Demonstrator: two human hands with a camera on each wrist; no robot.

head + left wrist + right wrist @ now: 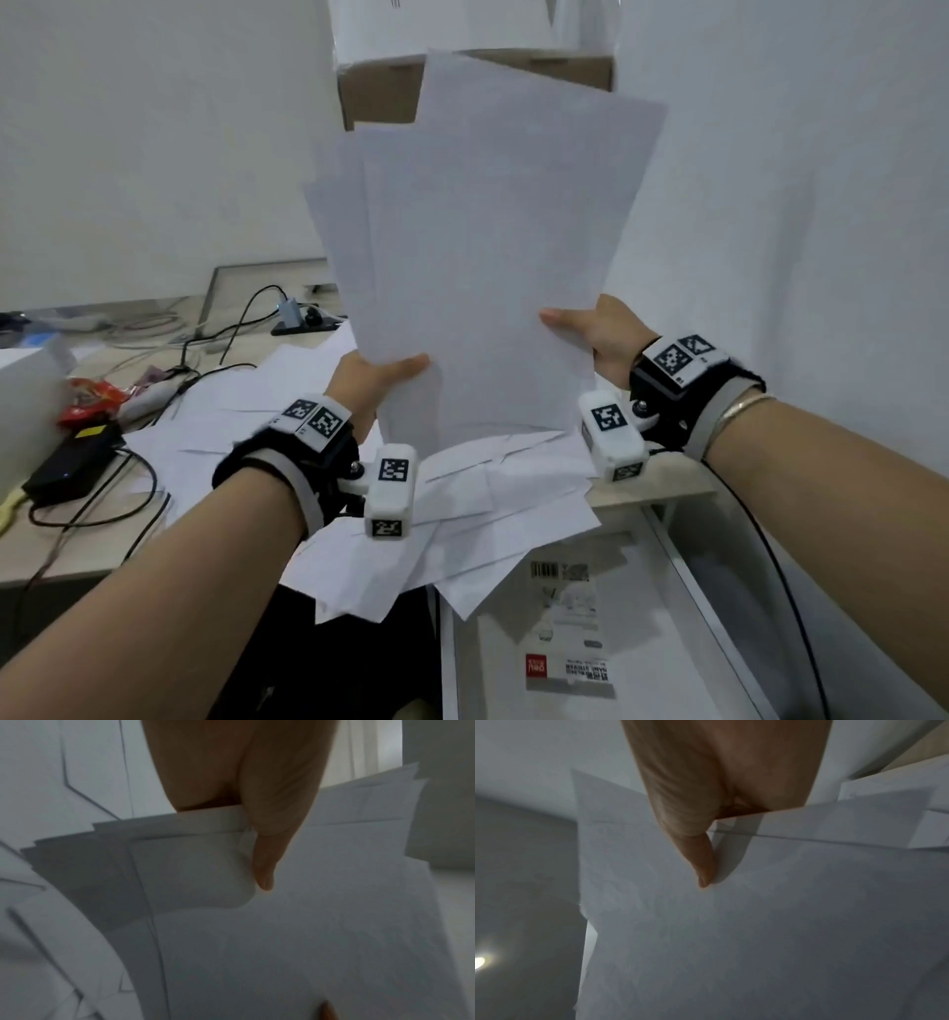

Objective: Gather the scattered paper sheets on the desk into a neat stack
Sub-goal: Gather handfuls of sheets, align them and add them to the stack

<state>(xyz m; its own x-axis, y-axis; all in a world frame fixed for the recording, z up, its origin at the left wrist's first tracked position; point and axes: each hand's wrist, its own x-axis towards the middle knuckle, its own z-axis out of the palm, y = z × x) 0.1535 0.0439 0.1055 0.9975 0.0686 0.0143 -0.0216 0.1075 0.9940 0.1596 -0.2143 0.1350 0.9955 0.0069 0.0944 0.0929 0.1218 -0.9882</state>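
I hold a bundle of white paper sheets upright above the desk, its edges fanned and uneven. My left hand pinches the bundle's lower left side, thumb on the front. My right hand pinches the lower right side the same way. In the left wrist view the left thumb presses the sheets; the right wrist view shows the right thumb on the sheets. More loose sheets lie overlapping on the desk below, some hanging over its front edge. Fingers behind the bundle are hidden.
On the desk's left lie a black power brick with cables, a red snack wrapper and a power strip. A cardboard box stands behind the bundle. A white cabinet top with a labelled packet sits below right.
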